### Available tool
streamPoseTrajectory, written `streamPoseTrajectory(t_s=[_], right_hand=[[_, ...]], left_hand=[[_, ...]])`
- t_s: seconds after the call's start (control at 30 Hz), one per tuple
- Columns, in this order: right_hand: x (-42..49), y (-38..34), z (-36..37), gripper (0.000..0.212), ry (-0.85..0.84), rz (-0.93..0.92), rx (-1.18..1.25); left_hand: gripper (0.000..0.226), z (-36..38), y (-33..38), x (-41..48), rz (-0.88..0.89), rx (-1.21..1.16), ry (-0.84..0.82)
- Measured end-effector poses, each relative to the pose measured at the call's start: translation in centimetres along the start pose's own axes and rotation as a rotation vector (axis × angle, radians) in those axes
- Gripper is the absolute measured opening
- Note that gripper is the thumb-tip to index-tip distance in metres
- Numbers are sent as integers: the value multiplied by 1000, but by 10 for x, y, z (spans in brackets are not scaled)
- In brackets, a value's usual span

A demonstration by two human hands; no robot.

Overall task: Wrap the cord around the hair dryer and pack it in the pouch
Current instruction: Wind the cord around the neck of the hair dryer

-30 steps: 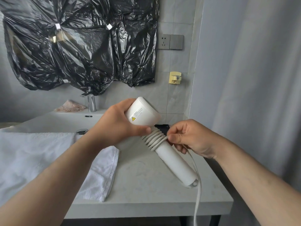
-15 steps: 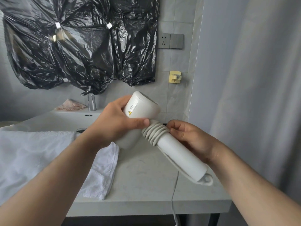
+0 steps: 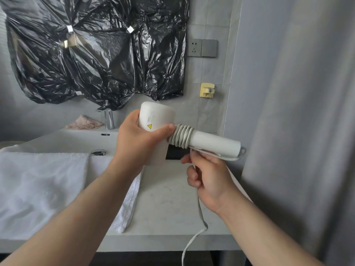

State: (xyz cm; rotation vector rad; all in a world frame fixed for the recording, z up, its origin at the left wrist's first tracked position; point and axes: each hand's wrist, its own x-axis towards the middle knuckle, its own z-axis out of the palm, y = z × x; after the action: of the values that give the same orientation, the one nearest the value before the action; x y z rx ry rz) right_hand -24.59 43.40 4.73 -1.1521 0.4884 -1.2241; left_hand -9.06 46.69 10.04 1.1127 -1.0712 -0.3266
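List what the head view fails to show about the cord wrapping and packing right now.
- Cord: its loose end and plug run off the bottom edge.
- Pouch: not identifiable; a dark object behind the hair dryer is mostly covered by it.
- Left hand: its fingers go behind the dryer head.
- Right hand: the closed fist hides how it pinches the cord.
- Dryer label text: too small to read.
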Motion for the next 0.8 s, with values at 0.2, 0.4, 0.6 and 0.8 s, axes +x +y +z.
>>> streamPoseTrajectory(t_s=[0.2,0.4,0.6,0.8], right_hand=[[-9,0,9,29,15,-116,-550],[-9,-28,7,39,-22,-217,-1099],[1,-47,1,38,-34,-379,-1351],[2,-67,-5,22,-33,-431,-1444]], left_hand=[[52,2,-3,0,110,167,131],[53,1,4,-8,213,355,147],[59,0,12,-11,280,494,83],[66,-6,7,-7,259,528,-17]])
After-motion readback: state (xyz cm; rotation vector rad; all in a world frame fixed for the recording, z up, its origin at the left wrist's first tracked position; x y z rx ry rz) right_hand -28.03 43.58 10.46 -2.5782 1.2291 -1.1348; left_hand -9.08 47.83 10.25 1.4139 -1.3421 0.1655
